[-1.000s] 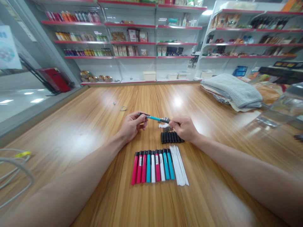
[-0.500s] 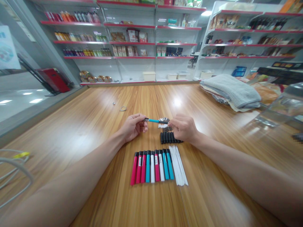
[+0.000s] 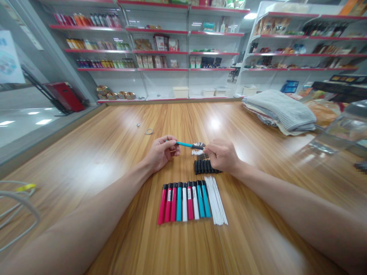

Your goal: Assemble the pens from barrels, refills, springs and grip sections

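A blue pen (image 3: 185,144) with a black grip section is held level above the table between my hands. My left hand (image 3: 164,152) pinches its left end, hiding the tip there. My right hand (image 3: 222,154) is closed round the black end on the right. Below the right hand lies a row of black pen grips (image 3: 202,167), partly covered by it. Behind the pen are small metal cone tips (image 3: 197,145) and small white pieces (image 3: 196,152). Nearer me lie a row of red, blue and white pen barrels (image 3: 184,202) with black clips, and white refills (image 3: 217,200) beside them.
The wooden table (image 3: 114,229) carries a small ring of wire (image 3: 149,131) and a tiny metal piece (image 3: 137,125) farther back. Folded striped cloth (image 3: 281,110) and a clear container (image 3: 338,126) stand at right. A white cable (image 3: 20,206) loops at the left edge. Shelves stand behind.
My left hand has shifted slightly up and its fingers now cover the pen's left end, which showed black before. My right hand has hardly moved.
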Demonstrator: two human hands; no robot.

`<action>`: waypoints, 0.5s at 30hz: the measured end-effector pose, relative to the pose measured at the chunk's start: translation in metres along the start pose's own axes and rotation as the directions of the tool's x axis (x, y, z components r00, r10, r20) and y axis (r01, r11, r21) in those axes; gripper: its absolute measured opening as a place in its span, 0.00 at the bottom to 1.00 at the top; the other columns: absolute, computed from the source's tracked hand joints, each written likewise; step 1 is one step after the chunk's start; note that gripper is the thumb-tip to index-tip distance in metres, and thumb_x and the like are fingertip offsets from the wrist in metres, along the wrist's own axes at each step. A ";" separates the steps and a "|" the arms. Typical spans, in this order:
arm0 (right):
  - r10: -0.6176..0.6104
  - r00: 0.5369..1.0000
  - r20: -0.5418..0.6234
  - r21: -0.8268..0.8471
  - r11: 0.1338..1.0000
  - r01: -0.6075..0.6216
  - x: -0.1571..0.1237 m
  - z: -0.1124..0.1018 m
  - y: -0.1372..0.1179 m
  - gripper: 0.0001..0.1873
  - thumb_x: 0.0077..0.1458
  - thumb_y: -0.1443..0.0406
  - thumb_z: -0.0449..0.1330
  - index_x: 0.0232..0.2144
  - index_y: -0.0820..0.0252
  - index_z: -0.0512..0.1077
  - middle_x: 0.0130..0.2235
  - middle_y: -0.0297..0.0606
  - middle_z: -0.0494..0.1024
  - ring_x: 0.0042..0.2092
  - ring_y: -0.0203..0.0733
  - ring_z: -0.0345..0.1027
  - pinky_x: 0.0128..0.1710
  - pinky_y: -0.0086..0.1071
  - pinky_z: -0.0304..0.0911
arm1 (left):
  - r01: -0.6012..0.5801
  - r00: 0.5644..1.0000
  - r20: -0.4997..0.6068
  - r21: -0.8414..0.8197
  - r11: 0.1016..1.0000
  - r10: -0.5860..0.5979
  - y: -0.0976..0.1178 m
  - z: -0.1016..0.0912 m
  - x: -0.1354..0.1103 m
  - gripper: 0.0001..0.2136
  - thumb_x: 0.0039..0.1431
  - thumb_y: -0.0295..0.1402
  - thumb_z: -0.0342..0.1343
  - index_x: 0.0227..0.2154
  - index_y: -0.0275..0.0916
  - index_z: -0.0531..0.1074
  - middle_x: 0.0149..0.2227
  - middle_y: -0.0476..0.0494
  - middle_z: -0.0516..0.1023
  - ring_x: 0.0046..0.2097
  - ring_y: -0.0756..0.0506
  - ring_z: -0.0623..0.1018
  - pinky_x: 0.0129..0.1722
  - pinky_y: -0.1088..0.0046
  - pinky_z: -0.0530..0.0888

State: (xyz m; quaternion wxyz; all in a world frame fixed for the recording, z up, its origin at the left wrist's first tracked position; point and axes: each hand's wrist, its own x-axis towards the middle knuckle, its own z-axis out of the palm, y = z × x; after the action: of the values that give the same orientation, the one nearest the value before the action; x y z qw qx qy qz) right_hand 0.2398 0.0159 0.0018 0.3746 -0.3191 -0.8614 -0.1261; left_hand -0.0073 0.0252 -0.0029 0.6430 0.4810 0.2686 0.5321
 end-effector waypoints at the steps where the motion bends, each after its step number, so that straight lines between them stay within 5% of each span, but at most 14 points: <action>1: -0.008 1.000 -0.003 -0.005 1.000 0.008 0.000 0.000 -0.001 0.13 0.56 0.67 0.54 0.21 0.61 0.70 0.21 0.36 0.68 0.26 0.37 0.58 0.28 0.32 0.51 | 0.003 1.000 -0.015 -0.002 1.000 -0.003 -0.001 0.000 0.001 0.07 0.52 0.31 0.61 0.31 0.35 0.69 0.25 0.48 0.74 0.28 0.50 0.75 0.27 0.74 0.71; 8: -0.030 1.000 0.010 0.133 0.991 0.029 0.003 -0.004 -0.010 0.13 0.59 0.61 0.55 0.25 0.60 0.71 0.24 0.36 0.71 0.27 0.35 0.61 0.29 0.31 0.53 | -0.009 0.992 -0.129 -0.067 0.998 0.000 -0.005 -0.010 0.008 0.10 0.53 0.32 0.62 0.33 0.34 0.68 0.35 0.43 0.76 0.39 0.47 0.78 0.37 0.70 0.76; 15: 0.109 0.994 -0.025 0.122 0.987 -0.105 0.001 -0.002 -0.006 0.20 0.61 0.62 0.52 0.17 0.60 0.62 0.19 0.33 0.62 0.24 0.33 0.55 0.27 0.31 0.50 | -0.038 0.983 -0.183 -0.075 0.996 0.024 0.000 -0.014 0.009 0.14 0.54 0.32 0.60 0.40 0.44 0.61 0.26 0.55 0.71 0.21 0.57 0.69 0.22 0.82 0.69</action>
State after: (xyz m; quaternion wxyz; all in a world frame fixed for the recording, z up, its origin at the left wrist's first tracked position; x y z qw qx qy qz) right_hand 0.2365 0.0108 0.0040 0.4128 -0.3397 -0.8431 -0.0588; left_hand -0.0164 0.0379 -0.0072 0.6257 0.4089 0.2979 0.5938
